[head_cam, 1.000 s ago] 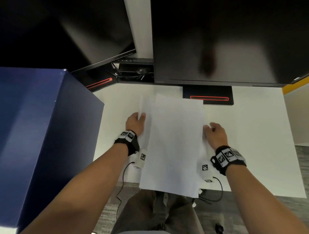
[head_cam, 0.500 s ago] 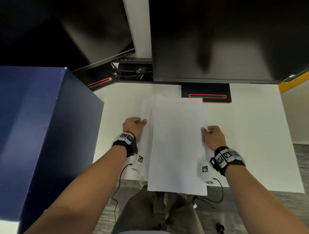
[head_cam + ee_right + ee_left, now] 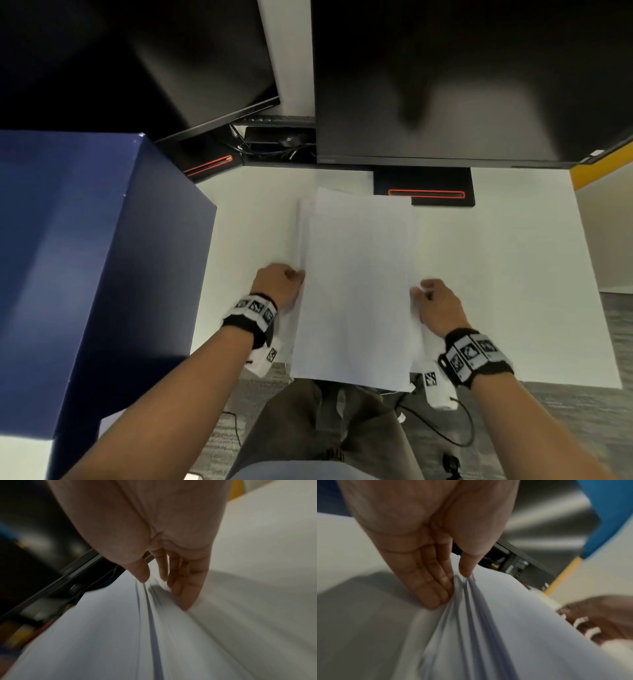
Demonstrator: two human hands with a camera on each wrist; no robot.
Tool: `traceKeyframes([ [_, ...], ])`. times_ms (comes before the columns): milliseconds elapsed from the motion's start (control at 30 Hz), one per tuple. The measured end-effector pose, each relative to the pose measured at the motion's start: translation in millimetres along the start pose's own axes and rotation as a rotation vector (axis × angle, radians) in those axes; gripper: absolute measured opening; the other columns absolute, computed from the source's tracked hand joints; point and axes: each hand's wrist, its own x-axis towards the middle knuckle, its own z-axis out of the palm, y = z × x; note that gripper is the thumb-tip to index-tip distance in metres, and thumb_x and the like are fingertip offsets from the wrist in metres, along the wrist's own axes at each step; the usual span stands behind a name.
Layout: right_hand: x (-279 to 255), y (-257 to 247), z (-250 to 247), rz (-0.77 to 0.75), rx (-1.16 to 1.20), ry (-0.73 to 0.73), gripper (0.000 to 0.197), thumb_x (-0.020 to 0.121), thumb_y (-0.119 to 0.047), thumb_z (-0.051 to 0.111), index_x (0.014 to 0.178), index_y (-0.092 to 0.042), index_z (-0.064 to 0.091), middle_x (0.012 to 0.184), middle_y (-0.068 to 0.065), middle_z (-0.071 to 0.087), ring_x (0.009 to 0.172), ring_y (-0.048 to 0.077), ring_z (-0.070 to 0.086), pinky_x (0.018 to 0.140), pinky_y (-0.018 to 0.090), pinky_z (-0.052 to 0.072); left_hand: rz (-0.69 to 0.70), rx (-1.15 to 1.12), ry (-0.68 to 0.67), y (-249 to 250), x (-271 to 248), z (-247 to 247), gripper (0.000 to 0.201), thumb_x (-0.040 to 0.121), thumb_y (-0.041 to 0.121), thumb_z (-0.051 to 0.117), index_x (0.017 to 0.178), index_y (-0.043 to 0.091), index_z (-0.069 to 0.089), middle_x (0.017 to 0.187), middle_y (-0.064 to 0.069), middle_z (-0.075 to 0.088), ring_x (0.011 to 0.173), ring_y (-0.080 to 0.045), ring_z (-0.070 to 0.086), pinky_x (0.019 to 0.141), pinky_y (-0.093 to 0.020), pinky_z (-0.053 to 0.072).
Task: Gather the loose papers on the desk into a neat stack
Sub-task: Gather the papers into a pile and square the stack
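A sheaf of plain white paper sheets (image 3: 356, 291) lies at the middle of the white bench (image 3: 513, 274), overhanging its near edge. The left hand (image 3: 277, 284) pinches its left edge; the right hand (image 3: 438, 305) pinches its right edge.

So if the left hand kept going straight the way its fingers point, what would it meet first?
The left hand already grips the papers' left edge. Its fingers point away from the body, so past the sheets it would likely reach the left monitor base first; depth is unclear.
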Motion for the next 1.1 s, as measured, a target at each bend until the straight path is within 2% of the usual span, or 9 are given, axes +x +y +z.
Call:
traceKeyframes([
  [133, -41, 4, 30, 0.019, -0.103, -0.152, 0.035, 0.103, -0.024, 0.042, 0.126, 0.002, 0.040, 0.119, 0.026, 0.062, 0.106, 0.037, 0.062, 0.075, 0.030, 0.039, 0.078, 0.124, -0.105, -20, -29, 21, 0.040, 0.099, 0.024, 0.046, 0.080, 0.001, 0.072, 0.090, -0.016, 0.074, 0.088, -0.031, 0.069, 0.075, -0.025, 0.048],
  [233, -42, 10, 28, 0.087, -0.091, -0.108, 0.042, 0.100, -0.029, 0.049, 0.127, 0.002, 0.044, 0.124, 0.024, 0.060, 0.113, 0.037, 0.060, 0.082, 0.032, 0.044, 0.040, 0.163, -0.157, -20, -39, 22, 0.043, 0.098, 0.031, 0.047, 0.069, 0.007, 0.066, 0.070, -0.008, 0.067, 0.076, -0.027, 0.067, 0.067, -0.024, 0.046],
  [400, 8, -10, -8, 0.071, 0.070, 0.126, 0.054, 0.100, -0.032, 0.048, 0.138, 0.006, 0.048, 0.140, 0.026, 0.051, 0.129, 0.038, 0.050, 0.106, 0.034, 0.037, -0.020, -0.061, 0.126, 10, 0, -5, 0.038, 0.098, 0.039, 0.052, 0.110, 0.010, 0.074, 0.112, -0.012, 0.074, 0.105, -0.030, 0.067, 0.084, -0.019, 0.041],
  [533, 57, -57, -14, -0.016, 0.076, 0.211, 0.039, 0.100, -0.023, 0.046, 0.112, 0.007, 0.069, 0.119, 0.024, 0.067, 0.114, 0.040, 0.060, 0.096, 0.035, 0.044, -0.060, -0.139, 0.169, 51, 43, -14, 0.031, 0.093, 0.033, 0.061, 0.101, 0.007, 0.077, 0.105, -0.009, 0.076, 0.097, -0.027, 0.069, 0.077, -0.016, 0.042],
  [700, 78, -80, -6, -0.032, 0.138, 0.249, 0.030, 0.095, -0.014, 0.054, 0.119, -0.007, 0.071, 0.124, 0.014, 0.069, 0.117, 0.032, 0.062, 0.096, 0.021, 0.043, -0.012, -0.152, 0.160, 65, 59, -6, 0.024, 0.093, 0.027, 0.060, 0.102, 0.016, 0.079, 0.108, -0.004, 0.076, 0.104, -0.025, 0.069, 0.083, -0.015, 0.044],
  [833, 54, -60, -11, -0.022, 0.163, 0.219, 0.043, 0.095, -0.030, 0.054, 0.130, -0.006, 0.062, 0.133, 0.014, 0.062, 0.125, 0.032, 0.056, 0.105, 0.030, 0.039, -0.116, -0.287, 0.241, 47, 49, -7, 0.049, 0.088, 0.059, 0.050, 0.085, 0.016, 0.074, 0.081, 0.002, 0.073, 0.083, -0.024, 0.065, 0.079, -0.024, 0.049],
  [900, 43, -39, -12, 0.063, 0.141, 0.187, 0.063, 0.091, -0.045, 0.055, 0.136, -0.001, 0.054, 0.137, 0.018, 0.057, 0.126, 0.034, 0.053, 0.105, 0.034, 0.039, -0.213, -0.279, 0.232, 31, 40, -11, 0.073, 0.071, 0.079, 0.047, 0.101, 0.017, 0.073, 0.099, 0.001, 0.075, 0.093, -0.024, 0.068, 0.088, -0.029, 0.054],
  [1000, 25, -21, 8, 0.135, 0.082, 0.139, 0.096, 0.076, -0.067, 0.061, 0.141, 0.003, 0.044, 0.140, 0.023, 0.048, 0.127, 0.038, 0.050, 0.107, 0.041, 0.042, -0.200, -0.156, 0.111, 22, 20, -3, 0.098, 0.060, 0.085, 0.062, 0.127, 0.013, 0.064, 0.123, -0.004, 0.067, 0.111, -0.025, 0.065, 0.090, -0.022, 0.047],
  [1100, 7, -31, 40, 0.074, 0.030, 0.102, 0.098, 0.071, -0.055, 0.076, 0.142, 0.002, 0.038, 0.138, 0.020, 0.042, 0.127, 0.037, 0.046, 0.108, 0.042, 0.041, -0.117, -0.076, 0.010, 26, 6, 20, 0.117, 0.044, 0.089, 0.069, 0.129, 0.009, 0.056, 0.125, -0.003, 0.063, 0.112, -0.025, 0.062, 0.092, -0.029, 0.051],
])
